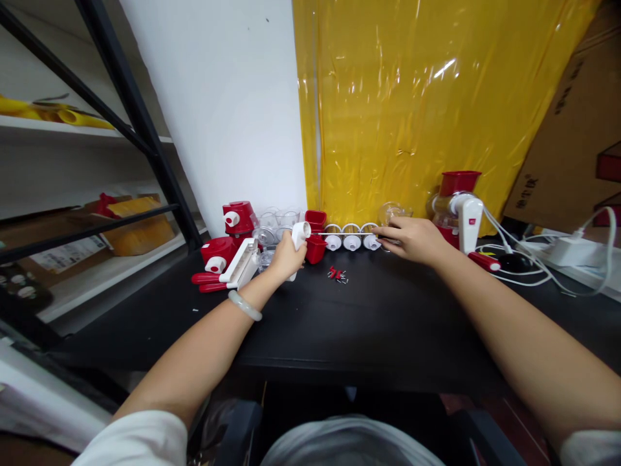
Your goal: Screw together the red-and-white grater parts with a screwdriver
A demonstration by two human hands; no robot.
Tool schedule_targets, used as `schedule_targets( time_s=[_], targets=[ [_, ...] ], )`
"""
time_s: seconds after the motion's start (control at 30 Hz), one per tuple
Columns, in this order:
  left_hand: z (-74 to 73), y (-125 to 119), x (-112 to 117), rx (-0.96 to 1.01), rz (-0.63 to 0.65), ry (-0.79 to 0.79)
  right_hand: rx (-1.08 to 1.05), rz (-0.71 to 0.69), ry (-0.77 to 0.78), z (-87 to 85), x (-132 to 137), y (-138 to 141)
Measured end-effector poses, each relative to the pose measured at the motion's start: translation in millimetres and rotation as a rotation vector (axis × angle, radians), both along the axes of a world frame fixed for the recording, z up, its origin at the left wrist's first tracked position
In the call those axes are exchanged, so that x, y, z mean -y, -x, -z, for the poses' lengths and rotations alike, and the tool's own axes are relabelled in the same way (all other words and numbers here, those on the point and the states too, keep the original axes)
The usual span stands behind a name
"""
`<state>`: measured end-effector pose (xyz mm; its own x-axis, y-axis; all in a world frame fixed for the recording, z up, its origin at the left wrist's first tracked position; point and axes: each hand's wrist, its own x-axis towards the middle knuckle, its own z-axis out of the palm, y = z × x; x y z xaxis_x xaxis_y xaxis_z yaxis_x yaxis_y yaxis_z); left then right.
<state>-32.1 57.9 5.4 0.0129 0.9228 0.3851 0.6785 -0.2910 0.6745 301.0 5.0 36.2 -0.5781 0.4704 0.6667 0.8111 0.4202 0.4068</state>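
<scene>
My left hand (pixel 287 256) is closed around a white plastic part (pixel 301 231) with a round, hollow end that faces right. My right hand (pixel 412 238) pinches one end of a thin metal rod (pixel 347 233); the part inside the fingers is hidden. The rod runs level to the left, and its tip lies close to the white part; I cannot tell whether they touch. Below the rod, a small pile of red pieces and screws (pixel 338 275) lies on the black table (pixel 369 317). Behind it stand several white-and-clear drums (pixel 352 241) in a row.
Red housings (pixel 218 254), white arms with red handles (pixel 241 265) and clear cups (pixel 279 220) crowd the left. Red hoppers (pixel 316 249) stand centre back. An assembled red-and-white machine (pixel 469 220), white cables (pixel 528 268) and a cardboard box (pixel 557 129) are at right.
</scene>
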Motion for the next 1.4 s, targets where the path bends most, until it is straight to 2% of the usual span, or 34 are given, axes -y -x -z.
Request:
schedule_targets(
  time_s=[0.3, 1.1, 1.4],
  targets=[
    [-0.6, 0, 1, -0.106, -0.014, -0.077, -0.001, -0.002, 0.024, 0.5, 0, 2],
    [-5.1, -3, 10, -0.200, 0.005, -0.096, 0.002, 0.000, 0.052, 0.6, 0, 3],
    [-5.7, -3, 11, -0.303, -0.022, -0.121, -0.091, -0.026, 0.183, 0.1, 2, 4]
  ],
)
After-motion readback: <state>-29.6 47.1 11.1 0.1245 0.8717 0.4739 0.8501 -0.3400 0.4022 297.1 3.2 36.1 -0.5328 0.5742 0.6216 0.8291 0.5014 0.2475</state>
